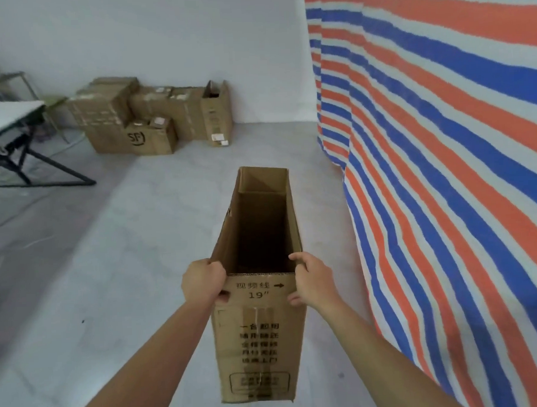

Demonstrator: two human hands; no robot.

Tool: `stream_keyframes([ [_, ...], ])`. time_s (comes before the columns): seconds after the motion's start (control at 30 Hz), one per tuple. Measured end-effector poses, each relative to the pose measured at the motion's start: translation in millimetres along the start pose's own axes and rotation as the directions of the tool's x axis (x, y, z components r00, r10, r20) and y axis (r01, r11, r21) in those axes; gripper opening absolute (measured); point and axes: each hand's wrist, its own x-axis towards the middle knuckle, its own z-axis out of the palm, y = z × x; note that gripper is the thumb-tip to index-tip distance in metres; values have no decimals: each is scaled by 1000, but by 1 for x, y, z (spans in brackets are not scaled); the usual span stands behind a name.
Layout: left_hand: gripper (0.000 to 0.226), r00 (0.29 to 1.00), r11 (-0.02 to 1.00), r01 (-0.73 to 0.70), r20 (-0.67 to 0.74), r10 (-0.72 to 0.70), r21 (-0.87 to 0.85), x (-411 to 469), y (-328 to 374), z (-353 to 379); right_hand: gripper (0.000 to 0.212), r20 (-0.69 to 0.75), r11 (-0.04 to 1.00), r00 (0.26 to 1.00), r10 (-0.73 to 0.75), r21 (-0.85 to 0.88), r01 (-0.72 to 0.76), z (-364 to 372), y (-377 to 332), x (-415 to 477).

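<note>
Far left, a white-topped counter [8,111] stands on black folding legs. Beside it a stack of cardboard boxes [134,123] sits against the pale wall, with a tall open carton [215,113] at its right end. The grey floor [110,271] runs from there toward the person. In the near middle, the left hand [204,283] grasps the near left corner of a long, narrow cardboard box [261,342], its fingers curled round the edge and its thumb pressed on the printed end face. The box stands upright with its top open. Its inside looks dark and empty, and a flap stands up at the far end. It points away from the person, roughly midway between the stack and the hanging on the right; the view does not show whether its base rests on the floor or hangs just off it. The right hand [313,281] grips the near right corner, with its fingers hooked over the rim and round the end face. On the right hangs a red, blue and white striped tarp [442,134], near the box but apart from it. This looks like the step of moving or placing the empty box. The next move probably calls for an even hold from both hands, so the long, thin-walled box neither twists nor swings into the tarp.
</note>
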Motion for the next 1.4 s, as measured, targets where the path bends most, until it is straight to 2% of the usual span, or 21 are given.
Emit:
stream_keyframes([
  [0.17,25,1000,1000,-21,3,21,8,116,70,-8,35,6,1000,1000,3,-6,-3,18,-61,121],
  [0.3,25,998,998,-59,21,58,35,198,145,2,34,-62,999,998,8,48,-5,11,-103,212],
  [0.53,26,992,991,-127,-7,127,50,335,271,58,33,-108,989,994,-31,143,47,-24,-153,389],
  [0.67,25,994,993,-108,-22,110,52,398,335,78,34,-88,986,993,-82,138,94,-40,-180,480],
  [0.8,23,995,997,-76,-62,76,-6,485,404,80,34,-67,982,990,-124,138,132,-48,-237,578],
  [0.93,21,996,997,-29,-89,23,-74,578,444,70,34,-36,981,984,-175,76,177,-30,-294,671],
  [1.1,22,995,993,-50,-94,39,-111,703,484,56,35,-19,983,984,-177,42,178,15,-348,788],
  [1.27,25,996,994,-82,-42,79,-67,837,541,43,34,-96,988,985,-141,43,145,55,-407,908],
  [1.4,25,995,994,-104,3,104,-42,910,594,50,32,-151,993,984,-94,56,104,57,-435,986],
])
